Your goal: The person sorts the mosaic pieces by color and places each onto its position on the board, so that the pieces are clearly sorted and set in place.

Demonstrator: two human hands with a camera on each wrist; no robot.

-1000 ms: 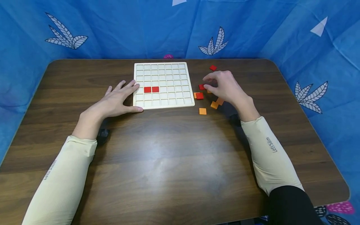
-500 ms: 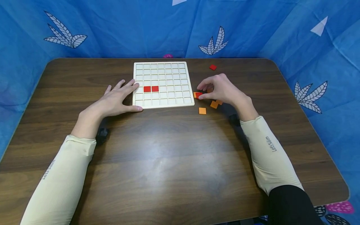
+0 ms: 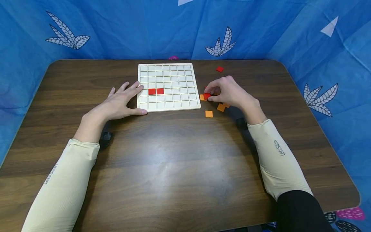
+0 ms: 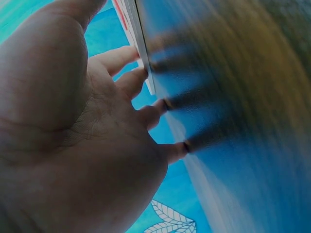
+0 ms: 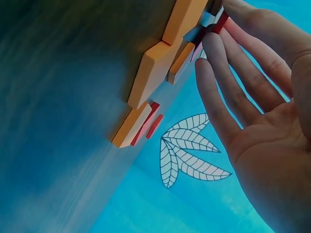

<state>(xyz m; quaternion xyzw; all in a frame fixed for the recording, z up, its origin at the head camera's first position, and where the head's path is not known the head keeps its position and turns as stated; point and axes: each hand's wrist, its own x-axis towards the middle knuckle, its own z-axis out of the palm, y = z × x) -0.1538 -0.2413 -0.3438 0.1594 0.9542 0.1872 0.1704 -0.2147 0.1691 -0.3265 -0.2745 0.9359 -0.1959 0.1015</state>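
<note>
White grid board [image 3: 175,85]: I want it steady. Left hand [image 3: 113,105], fingers spread, rests on its left edge. Right hand [image 3: 232,93] pinches red tile [image 3: 206,96] beside right edge; I'd lift straight up, sparing adjacent orange tile [image 3: 201,97].

Brown wood-grain table [image 3: 162,180], rounded far corners, bright sheen spreading across its near half.
White gridded board [image 3: 176,91] lying flat toward the far edge; orange tile [image 3: 202,97] sitting just beside its right side. Front orange tile [image 3: 208,114] lying apart; slanted orange tile [image 3: 221,107] touching a partly hidden one [image 3: 226,105]. Far red tile [image 3: 220,69] resting near the back edge, well apart from the orange. Right wrist view showing tiles lying close together, both colours.
</note>
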